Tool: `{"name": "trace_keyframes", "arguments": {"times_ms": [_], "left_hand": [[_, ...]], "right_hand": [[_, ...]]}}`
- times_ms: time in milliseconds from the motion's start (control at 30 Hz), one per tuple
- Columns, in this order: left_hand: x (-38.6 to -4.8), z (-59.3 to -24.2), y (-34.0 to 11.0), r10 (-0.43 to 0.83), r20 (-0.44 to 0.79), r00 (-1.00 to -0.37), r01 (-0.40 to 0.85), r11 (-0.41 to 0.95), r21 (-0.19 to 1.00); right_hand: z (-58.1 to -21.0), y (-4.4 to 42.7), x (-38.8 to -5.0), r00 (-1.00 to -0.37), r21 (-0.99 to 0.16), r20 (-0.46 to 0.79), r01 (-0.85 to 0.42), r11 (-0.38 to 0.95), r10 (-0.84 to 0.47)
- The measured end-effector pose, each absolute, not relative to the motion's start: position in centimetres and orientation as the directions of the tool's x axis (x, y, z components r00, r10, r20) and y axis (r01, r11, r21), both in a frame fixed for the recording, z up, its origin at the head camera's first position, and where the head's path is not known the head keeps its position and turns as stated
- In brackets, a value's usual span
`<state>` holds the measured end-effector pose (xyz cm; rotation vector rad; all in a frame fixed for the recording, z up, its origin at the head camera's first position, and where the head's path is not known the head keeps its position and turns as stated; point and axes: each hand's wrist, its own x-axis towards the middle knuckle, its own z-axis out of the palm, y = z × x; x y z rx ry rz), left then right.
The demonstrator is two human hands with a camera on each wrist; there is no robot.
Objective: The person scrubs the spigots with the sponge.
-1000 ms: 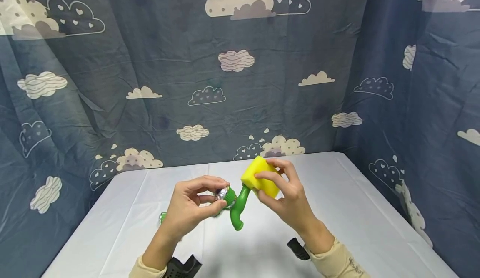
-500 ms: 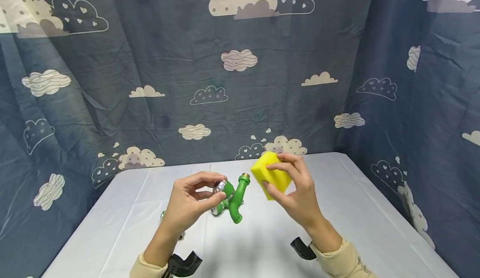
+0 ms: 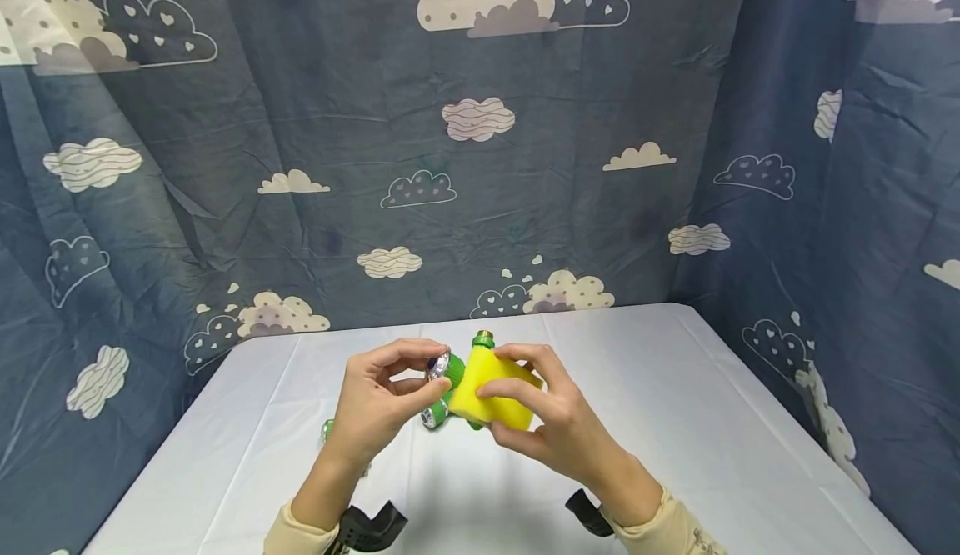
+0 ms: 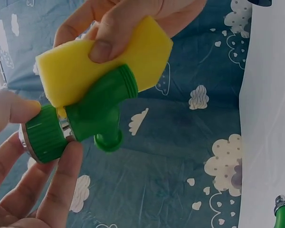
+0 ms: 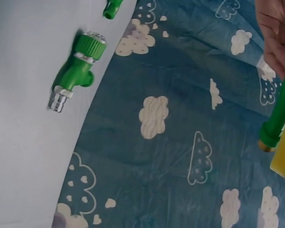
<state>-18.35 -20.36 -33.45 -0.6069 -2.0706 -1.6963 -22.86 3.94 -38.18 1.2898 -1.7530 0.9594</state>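
My left hand (image 3: 386, 397) pinches the ribbed knob of a green tap (image 3: 453, 369) between thumb and fingers, holding it above the table. In the left wrist view the tap's green body (image 4: 97, 102) points away from the knob, a curved spout beneath. My right hand (image 3: 558, 413) pinches a yellow sponge (image 3: 491, 388) and holds it against the tap's body, which it partly covers in the head view. The tap's brass-coloured threaded end (image 3: 483, 337) sticks out above the sponge, and shows in the right wrist view as a brass end (image 5: 266, 146).
On the white table (image 3: 675, 422) another green tap (image 5: 76, 69) lies beyond the hands. A further green piece (image 3: 326, 430) is partly behind my left wrist. Dark cloud-patterned cloth (image 3: 360, 122) hangs behind and at the sides.
The sponge first moved off the tap's threaded end to the right, then came back left and down onto the tap's body. The left hand has kept its hold and barely moved.
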Motion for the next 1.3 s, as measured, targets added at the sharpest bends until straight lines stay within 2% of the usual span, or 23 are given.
{"name": "trace_keyframes", "arguments": {"times_ms": [200, 300, 467, 733, 1067, 1200, 1300], "left_hand": [[-18.5, -33.5, -20.6, 0.149, 0.579, -0.802, 0.595, 0.122, 0.794], [-18.4, -33.5, -20.7, 0.183, 0.587, -0.789, 0.609, 0.102, 0.786], [-18.3, -33.5, -20.7, 0.225, 0.59, -0.775, 0.618, 0.08, 0.782], [-18.1, -33.4, -20.7, 0.233, 0.568, -0.79, 0.595, 0.064, 0.801], [-18.0, -33.5, -21.1, 0.297, 0.618, -0.728, 0.645, -0.009, 0.764], [-18.1, -33.4, -20.9, 0.256, 0.613, -0.747, 0.644, 0.053, 0.763], [-18.2, -33.4, -20.7, 0.196, 0.599, -0.777, 0.626, 0.131, 0.769]], "right_hand": [[-38.5, 4.3, -23.8, -0.196, -0.118, 0.91, -0.967, 0.226, -0.365], [-38.6, 4.6, -24.2, -0.208, -0.126, 0.92, -0.96, 0.251, -0.331], [-38.7, 5.1, -24.7, -0.269, -0.179, 0.92, -0.935, 0.304, -0.286], [-38.8, 5.5, -25.4, -0.318, -0.229, 0.914, -0.916, 0.329, -0.251], [-39.2, 6.3, -26.4, -0.41, -0.291, 0.891, -0.846, 0.448, -0.195], [-39.2, 6.4, -26.5, -0.473, -0.382, 0.87, -0.825, 0.416, -0.14], [-38.9, 6.3, -26.0, -0.473, -0.406, 0.872, -0.842, 0.355, -0.124]]}}
